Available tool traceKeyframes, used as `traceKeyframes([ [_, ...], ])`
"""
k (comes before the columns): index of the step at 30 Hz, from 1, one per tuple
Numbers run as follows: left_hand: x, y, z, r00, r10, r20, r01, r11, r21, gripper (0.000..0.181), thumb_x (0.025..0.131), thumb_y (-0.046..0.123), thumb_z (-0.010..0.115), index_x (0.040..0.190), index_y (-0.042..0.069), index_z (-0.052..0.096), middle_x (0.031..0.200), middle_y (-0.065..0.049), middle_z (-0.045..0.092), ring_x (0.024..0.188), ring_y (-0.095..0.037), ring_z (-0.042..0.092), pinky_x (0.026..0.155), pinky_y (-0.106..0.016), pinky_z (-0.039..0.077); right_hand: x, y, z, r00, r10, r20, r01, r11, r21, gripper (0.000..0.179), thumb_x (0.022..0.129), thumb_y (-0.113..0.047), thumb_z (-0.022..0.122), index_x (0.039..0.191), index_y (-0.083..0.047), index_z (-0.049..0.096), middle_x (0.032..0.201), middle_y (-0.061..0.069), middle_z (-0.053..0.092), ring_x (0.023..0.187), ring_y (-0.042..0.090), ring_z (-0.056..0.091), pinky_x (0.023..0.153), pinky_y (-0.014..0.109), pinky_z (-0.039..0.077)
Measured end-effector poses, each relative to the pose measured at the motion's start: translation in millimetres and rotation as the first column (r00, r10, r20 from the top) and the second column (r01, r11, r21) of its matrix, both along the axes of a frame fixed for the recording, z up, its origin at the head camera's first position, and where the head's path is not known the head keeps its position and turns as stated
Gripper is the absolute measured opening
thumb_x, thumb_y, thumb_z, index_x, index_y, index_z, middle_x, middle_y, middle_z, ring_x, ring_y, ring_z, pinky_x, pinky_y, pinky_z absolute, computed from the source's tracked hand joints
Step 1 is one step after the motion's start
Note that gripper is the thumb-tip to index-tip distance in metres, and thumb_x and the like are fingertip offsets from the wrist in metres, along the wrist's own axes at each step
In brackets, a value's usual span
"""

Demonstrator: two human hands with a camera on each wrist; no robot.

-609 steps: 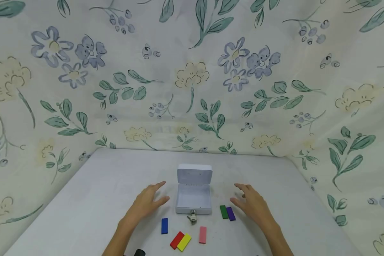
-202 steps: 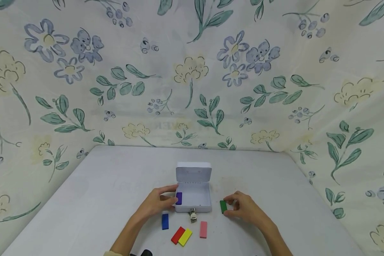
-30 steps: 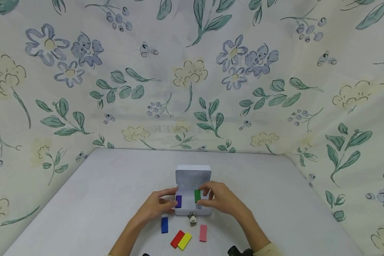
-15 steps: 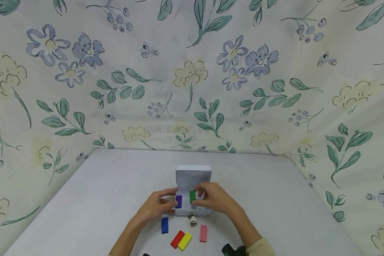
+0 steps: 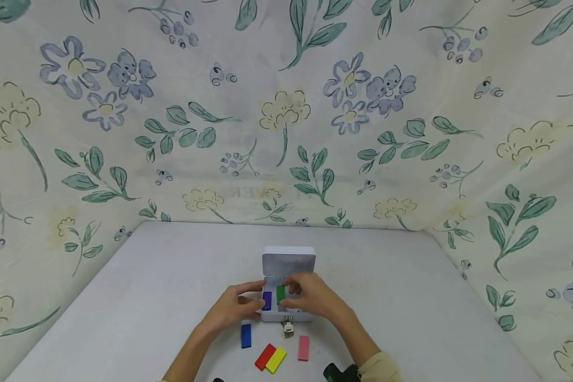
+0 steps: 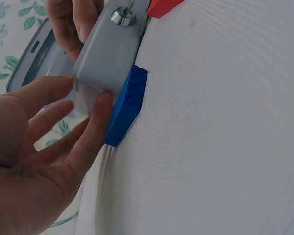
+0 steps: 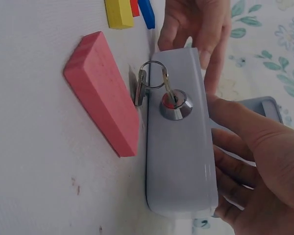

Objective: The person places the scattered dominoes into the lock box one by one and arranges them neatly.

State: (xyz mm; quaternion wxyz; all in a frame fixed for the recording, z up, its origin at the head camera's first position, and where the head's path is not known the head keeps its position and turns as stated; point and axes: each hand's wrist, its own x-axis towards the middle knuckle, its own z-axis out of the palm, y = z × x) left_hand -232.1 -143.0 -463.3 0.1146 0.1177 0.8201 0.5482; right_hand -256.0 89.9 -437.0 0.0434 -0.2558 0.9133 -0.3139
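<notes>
A small pale grey lockable cash box (image 5: 288, 317) stands with its lid raised, a key in its front lock (image 7: 176, 104). My right hand (image 5: 312, 293) reaches in over the right wall and pinches a green block (image 5: 280, 294) between thumb and fingertips. The box wall hides that block in both wrist views. A purple block (image 5: 266, 301) lies inside along the left wall. My left hand (image 5: 236, 306) rests against the box's left side, its thumb at the rim and its other fingers spread down the side (image 6: 54, 142). Just in front of it lies a blue block (image 6: 127, 107).
On the white table (image 5: 181, 265), a red block (image 5: 265, 356) and a yellow block (image 5: 276, 360) lie side by side before the box. A pink block (image 5: 303, 348) is right of them. Keys on a ring (image 5: 288, 327) hang from the lock. Floral cloth (image 5: 286, 132) stands behind.
Over the last second my right hand has carried the green block leftward inside the box, closer to the purple one. Earlier both lay on the table at the right. The left hand keeps its place.
</notes>
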Motion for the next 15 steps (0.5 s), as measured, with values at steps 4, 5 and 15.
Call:
traceKeyframes([
  [4, 0.3, -0.7, 0.6, 1.000, -0.017, 0.000, 0.017, 1.000, 0.019, 0.054, 0.093, 0.023, 0.067, 0.142, 0.008, 0.052, 0.143, -0.023, 0.052, 0.099, -0.027, 0.071, 0.084, -0.039, 0.060, -1.2, -3.2, -1.3, 1.000, 0.004, 0.009, -0.004, 1.000, 0.002, 0.041, 0.079, -0.030, 0.081, 0.114, -0.012, 0.069, 0.089, -0.001, 0.067, 0.081, 0.010, 0.059, 0.071, 0.015, 0.051],
  [5, 0.3, -0.7, 0.6, 1.000, -0.018, 0.001, 0.018, 1.000, 0.024, 0.054, 0.093, 0.023, 0.067, 0.142, 0.008, 0.052, 0.143, -0.023, 0.051, 0.099, -0.027, 0.071, 0.084, -0.039, 0.061, -1.3, -4.1, -1.6, 1.000, 0.003, 0.011, -0.003, 1.000, 0.006, 0.041, 0.079, -0.030, 0.081, 0.114, -0.012, 0.069, 0.089, -0.001, 0.067, 0.081, 0.010, 0.060, 0.071, 0.015, 0.050],
  [15, -1.3, -1.2, -1.6, 1.000, -0.026, 0.010, 0.026, 0.999, 0.037, 0.054, 0.093, 0.024, 0.068, 0.142, 0.009, 0.052, 0.144, -0.023, 0.051, 0.100, -0.027, 0.070, 0.083, -0.039, 0.061, 0.3, -10.4, -2.7, 1.000, -0.010, -0.020, 0.011, 1.000, 0.029, 0.039, 0.079, -0.029, 0.082, 0.111, -0.011, 0.070, 0.086, -0.002, 0.067, 0.078, 0.007, 0.059, 0.070, 0.015, 0.051],
])
